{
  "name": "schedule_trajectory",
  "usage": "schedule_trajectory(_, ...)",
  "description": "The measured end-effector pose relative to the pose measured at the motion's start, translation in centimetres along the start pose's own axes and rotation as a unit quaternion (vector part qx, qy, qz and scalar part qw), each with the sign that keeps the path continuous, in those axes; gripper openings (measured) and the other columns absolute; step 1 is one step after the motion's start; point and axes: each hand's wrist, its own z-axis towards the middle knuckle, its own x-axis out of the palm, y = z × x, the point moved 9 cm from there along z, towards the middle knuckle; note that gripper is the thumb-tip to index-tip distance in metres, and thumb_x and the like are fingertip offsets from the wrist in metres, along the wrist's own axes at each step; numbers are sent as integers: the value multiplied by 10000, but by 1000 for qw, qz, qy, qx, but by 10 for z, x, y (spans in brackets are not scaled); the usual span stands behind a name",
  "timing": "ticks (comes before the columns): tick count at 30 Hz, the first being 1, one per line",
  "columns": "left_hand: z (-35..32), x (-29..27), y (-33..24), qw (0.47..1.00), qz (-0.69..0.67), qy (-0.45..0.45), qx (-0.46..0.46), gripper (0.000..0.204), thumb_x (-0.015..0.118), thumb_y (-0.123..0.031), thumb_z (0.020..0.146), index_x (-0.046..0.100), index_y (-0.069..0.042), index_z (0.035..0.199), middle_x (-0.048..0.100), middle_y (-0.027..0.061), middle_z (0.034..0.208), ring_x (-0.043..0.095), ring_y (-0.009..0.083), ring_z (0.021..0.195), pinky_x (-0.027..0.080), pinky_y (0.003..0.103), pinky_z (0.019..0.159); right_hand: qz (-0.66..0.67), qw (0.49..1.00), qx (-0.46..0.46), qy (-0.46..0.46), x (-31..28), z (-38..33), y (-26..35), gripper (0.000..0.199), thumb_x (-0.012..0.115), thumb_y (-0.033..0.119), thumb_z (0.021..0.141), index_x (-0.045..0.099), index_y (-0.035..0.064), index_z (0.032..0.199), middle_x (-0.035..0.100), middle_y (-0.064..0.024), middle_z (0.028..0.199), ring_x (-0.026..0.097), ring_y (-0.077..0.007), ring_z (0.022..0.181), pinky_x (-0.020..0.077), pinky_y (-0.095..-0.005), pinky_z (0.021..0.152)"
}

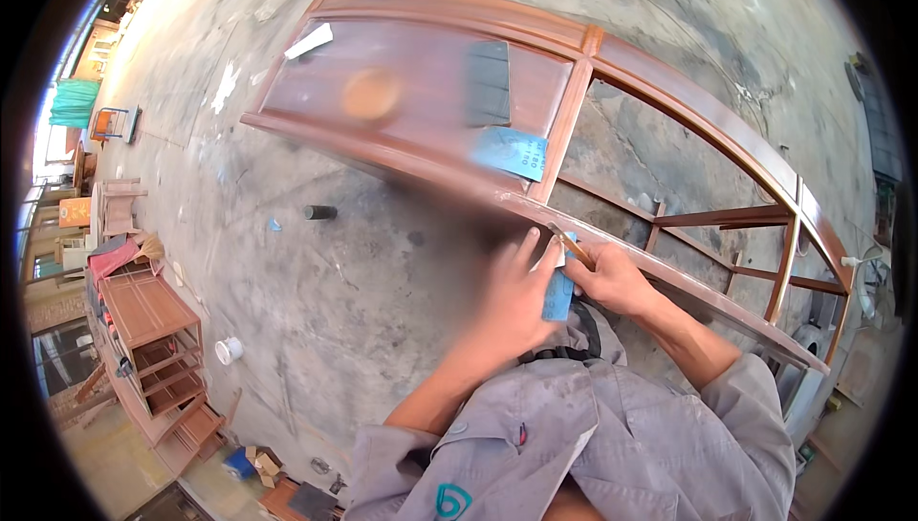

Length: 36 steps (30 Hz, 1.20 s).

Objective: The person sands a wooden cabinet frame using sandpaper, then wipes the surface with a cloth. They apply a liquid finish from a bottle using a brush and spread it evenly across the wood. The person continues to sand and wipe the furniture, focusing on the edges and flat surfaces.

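Note:
Close in front of my body, a strip of blue sandpaper (557, 299) with a pale edge lies between my hands. My left hand (519, 293), partly smeared by motion, grips it, with some fingers stretched along it. A short, thin brown tool with a metal-looking tip (571, 243) is pinched in my right hand (612, 279); its exact kind is unclear. Both hands are beside the near rail of a reddish-brown wooden furniture frame (669, 268). On its panel lie another blue sandpaper sheet (512, 151), a dark grey sheet (490, 81), a round tan disc (371, 94) and a folded white piece (309, 41).
The frame's right part is open, with crossbars (717, 218). A dark cylinder (320, 212) and a white tub (229, 350) stand on the concrete floor (287, 282). A wooden cabinet (153, 315) is at left, with cardboard (265, 464) below it.

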Motion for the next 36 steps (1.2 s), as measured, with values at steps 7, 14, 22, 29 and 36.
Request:
schedule_trajectory(7,17,-3,21,966,153,-199,60,656,705,-70,783,599,-6,1427,607,210,1419,542,430,1284,462,550,1054,-248,930,-161,-220,-60,-9,21,191,627,157,980,675,-8,897,667,-206,731,654,-331,623,503,-424,601)
schedule_trajectory(14,34,-94,47,938,280,-205,19,484,648,-99,863,634,-33,1342,587,161,1457,464,429,1387,349,638,1139,-359,862,-80,-347,-121,3,-82,180,641,210,981,607,44,920,678,-189,862,671,-445,806,517,-532,668)
schedule_trajectory(22,28,-59,62,942,264,-205,-16,592,649,-110,909,565,-73,1493,518,196,1521,429,399,1453,293,625,1214,-347,858,-102,-363,-120,2,-74,148,643,158,985,593,36,918,662,-192,877,652,-436,761,506,-493,648)
schedule_trajectory(29,29,-46,39,944,204,-252,-53,459,653,-156,950,630,-80,1402,583,174,1417,469,399,1385,341,615,1158,-340,862,-109,-360,-116,5,-74,99,651,149,965,628,53,975,675,-175,892,674,-425,815,516,-517,678)
schedule_trajectory(36,21,-43,66,951,170,-232,-117,512,680,-135,947,617,-80,1451,596,150,1439,436,371,1416,344,594,1162,-340,863,-108,-356,-116,4,-71,75,652,124,948,631,54,965,674,-170,893,674,-421,826,524,-507,687)
